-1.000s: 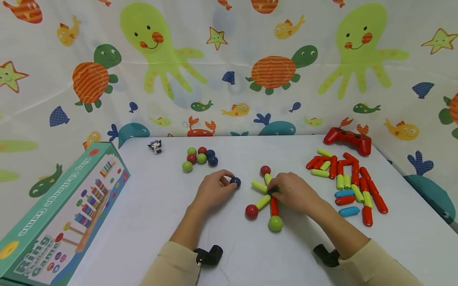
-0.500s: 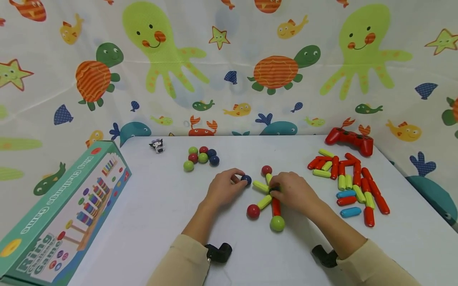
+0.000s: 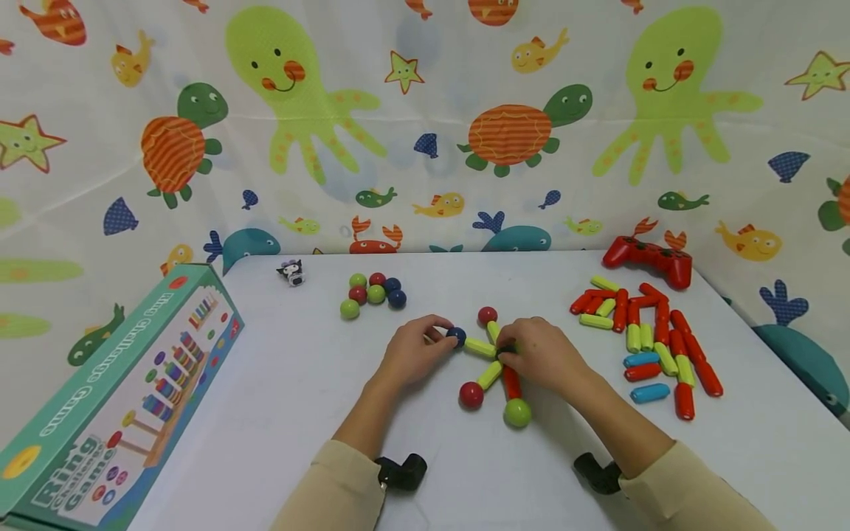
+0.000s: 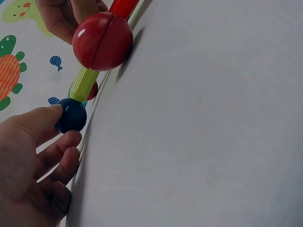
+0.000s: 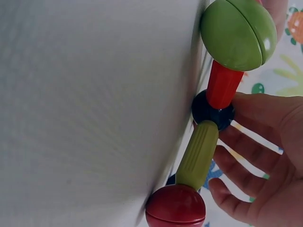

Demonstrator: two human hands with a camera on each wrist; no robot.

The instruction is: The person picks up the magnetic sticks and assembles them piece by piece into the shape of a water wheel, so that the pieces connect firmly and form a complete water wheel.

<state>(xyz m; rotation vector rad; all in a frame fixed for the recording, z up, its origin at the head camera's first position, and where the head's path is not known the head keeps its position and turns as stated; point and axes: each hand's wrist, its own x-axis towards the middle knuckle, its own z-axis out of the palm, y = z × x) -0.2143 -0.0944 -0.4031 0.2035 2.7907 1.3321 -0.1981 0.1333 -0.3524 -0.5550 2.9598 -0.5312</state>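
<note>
My left hand (image 3: 415,352) pinches a dark blue ball (image 4: 72,117) between thumb and fingers. This ball meets the outer end of a yellow-green rod (image 3: 479,347). At the hub of a star-like figure on the table, my right hand (image 3: 547,356) holds another dark blue ball (image 5: 213,111) with thumb and fingers, partly hiding it in the head view. Three yellow-green rods and one red rod (image 3: 510,383) fan out from that hub. A near red ball (image 3: 471,396), a far red ball (image 3: 488,316) and a green ball (image 3: 517,413) cap the other rods.
Loose coloured balls (image 3: 375,294) cluster at the back, beside a small figurine (image 3: 291,272). Several red, yellow-green and blue rods (image 3: 641,359) lie to the right, below a red game controller (image 3: 647,261). A long game box (image 3: 126,391) stands at the left.
My left hand has carried the dark blue ball rightward to the end of the yellow-green rod. My right hand stays at the hub; the figure has shifted slightly.
</note>
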